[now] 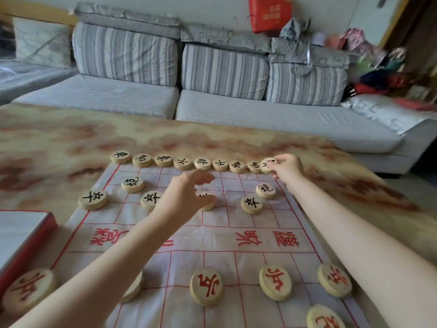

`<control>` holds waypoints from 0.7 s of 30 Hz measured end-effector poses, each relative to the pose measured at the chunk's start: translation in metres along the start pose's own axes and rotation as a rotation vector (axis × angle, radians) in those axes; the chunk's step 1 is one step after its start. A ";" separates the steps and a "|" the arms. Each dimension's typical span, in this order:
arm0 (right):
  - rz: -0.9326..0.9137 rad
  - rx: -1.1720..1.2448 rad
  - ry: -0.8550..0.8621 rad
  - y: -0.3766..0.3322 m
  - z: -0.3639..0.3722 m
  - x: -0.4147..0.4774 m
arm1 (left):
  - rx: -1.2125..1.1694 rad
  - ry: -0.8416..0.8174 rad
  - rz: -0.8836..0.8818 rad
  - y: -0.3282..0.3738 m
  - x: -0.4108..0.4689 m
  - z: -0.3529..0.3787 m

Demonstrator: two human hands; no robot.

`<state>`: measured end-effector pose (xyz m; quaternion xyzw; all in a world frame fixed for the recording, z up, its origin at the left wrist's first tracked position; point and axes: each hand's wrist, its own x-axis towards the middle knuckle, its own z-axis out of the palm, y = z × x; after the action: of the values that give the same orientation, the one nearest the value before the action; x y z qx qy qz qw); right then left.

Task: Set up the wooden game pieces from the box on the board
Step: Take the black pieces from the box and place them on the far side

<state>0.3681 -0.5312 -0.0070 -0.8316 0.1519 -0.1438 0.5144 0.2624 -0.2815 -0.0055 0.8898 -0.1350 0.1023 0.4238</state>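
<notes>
A white cloth board [212, 233] with red grid lines lies on the table. Round wooden pieces with black characters form a row [163, 160] along its far edge, and several more stand in the two rows below. My right hand [287, 166] pinches the rightmost black piece [268, 165] at the far right corner. My left hand [189, 192] hovers over a middle black piece [209, 204], fingers spread and partly covering it. Red-character pieces [206, 286] stand on the near half; my left forearm hides part of one.
A red-edged box [26, 240] sits at the left beside the board. The table [59, 136] has a marbled tan top. A grey striped sofa [212, 107] runs behind the table, with clutter piled at its right end.
</notes>
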 end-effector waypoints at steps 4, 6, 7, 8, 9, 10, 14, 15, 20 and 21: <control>0.090 -0.100 0.127 0.021 0.002 0.042 | 0.039 -0.003 -0.012 -0.007 0.002 -0.002; 0.098 -0.145 0.159 0.026 0.004 0.052 | 0.031 0.009 -0.017 -0.010 0.003 -0.005; 0.097 -0.150 0.167 0.028 0.004 0.055 | 0.026 0.011 -0.010 -0.010 0.004 -0.007; 0.091 -0.142 0.174 0.029 0.005 0.057 | 0.021 0.013 -0.002 -0.011 0.004 -0.010; 0.089 -0.127 0.174 0.030 0.006 0.058 | 0.013 0.015 0.007 -0.012 0.005 -0.011; 0.083 -0.113 0.172 0.031 0.007 0.059 | 0.003 0.014 0.014 -0.012 0.005 -0.013; 0.048 -0.126 0.143 0.037 0.010 0.059 | 0.007 0.013 0.014 -0.016 0.004 -0.015; 0.047 -0.132 0.132 0.038 0.011 0.058 | 0.009 0.013 0.011 -0.018 0.003 -0.016; 0.024 -0.248 0.196 0.038 0.012 0.050 | 0.002 0.018 0.000 -0.024 -0.002 -0.025; 0.007 -0.250 0.220 0.035 0.012 0.047 | -0.001 0.021 -0.005 -0.025 -0.002 -0.028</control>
<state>0.4118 -0.5552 -0.0397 -0.8679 0.2269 -0.2122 0.3876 0.2664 -0.2447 -0.0070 0.8886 -0.1285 0.1108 0.4261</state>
